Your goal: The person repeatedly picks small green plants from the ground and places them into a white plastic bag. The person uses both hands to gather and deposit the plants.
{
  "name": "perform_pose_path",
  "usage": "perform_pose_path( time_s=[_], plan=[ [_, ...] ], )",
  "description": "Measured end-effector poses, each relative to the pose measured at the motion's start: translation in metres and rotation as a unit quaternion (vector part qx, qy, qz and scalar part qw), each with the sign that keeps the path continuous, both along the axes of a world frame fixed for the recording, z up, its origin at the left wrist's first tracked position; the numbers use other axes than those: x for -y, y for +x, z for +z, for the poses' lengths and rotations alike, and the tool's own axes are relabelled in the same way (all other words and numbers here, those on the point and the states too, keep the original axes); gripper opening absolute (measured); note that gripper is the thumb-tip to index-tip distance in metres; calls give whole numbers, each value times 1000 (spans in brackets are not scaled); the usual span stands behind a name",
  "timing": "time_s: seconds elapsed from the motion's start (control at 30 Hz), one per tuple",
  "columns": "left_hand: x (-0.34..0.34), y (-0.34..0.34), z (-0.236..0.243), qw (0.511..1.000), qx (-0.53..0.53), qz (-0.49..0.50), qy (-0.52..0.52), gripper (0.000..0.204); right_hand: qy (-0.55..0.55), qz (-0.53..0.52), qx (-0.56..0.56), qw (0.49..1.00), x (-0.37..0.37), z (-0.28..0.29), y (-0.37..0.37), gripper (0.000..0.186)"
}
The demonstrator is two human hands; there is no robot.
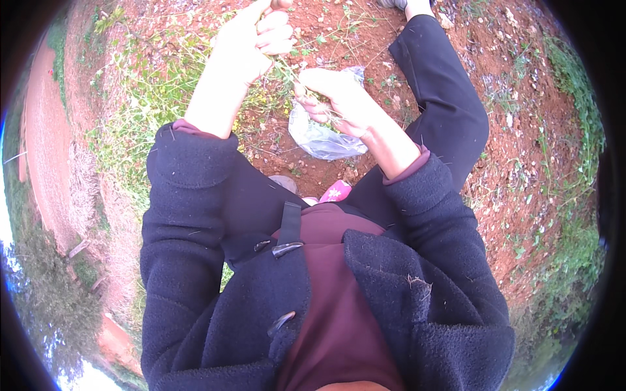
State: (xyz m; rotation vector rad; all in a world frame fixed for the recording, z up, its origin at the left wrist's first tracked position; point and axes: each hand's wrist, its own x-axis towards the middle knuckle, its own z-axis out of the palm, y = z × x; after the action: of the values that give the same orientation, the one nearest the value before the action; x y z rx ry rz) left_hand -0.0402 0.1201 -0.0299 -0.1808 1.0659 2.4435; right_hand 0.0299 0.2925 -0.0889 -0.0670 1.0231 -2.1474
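Observation:
My right hand [339,101] is closed around thin green plant stems [285,73], and a few ends stick out below its fingers. The leafy part of the stems reaches up and left toward the wrist of my left hand [254,42]. That hand is curled at the top edge of the head view, thumb and fingertips close together. Whatever it pinches is too bright and too near the edge to make out. Behind and below my right hand, a clear plastic bag [323,140] lies on the reddish soil between my legs.
Leafy green plants [153,98] grow thickly on the left. Stony red soil [515,143] with small weeds spreads to the right of my outstretched dark-trousered leg [450,98]. A pink item with a white flower pattern [336,191] shows close to my body.

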Motion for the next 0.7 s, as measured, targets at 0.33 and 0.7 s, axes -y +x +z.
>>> perform_pose_path(
  time_s=[0.33,0.7],
  plan=[
    [6,0,1,999,-14,36,6,22,51,11,-113,992,-11,-4,-6,21],
    [-9,6,-3,999,3,3,-53,24,17,26,-16,999,-9,2,-9,21]
  ],
)
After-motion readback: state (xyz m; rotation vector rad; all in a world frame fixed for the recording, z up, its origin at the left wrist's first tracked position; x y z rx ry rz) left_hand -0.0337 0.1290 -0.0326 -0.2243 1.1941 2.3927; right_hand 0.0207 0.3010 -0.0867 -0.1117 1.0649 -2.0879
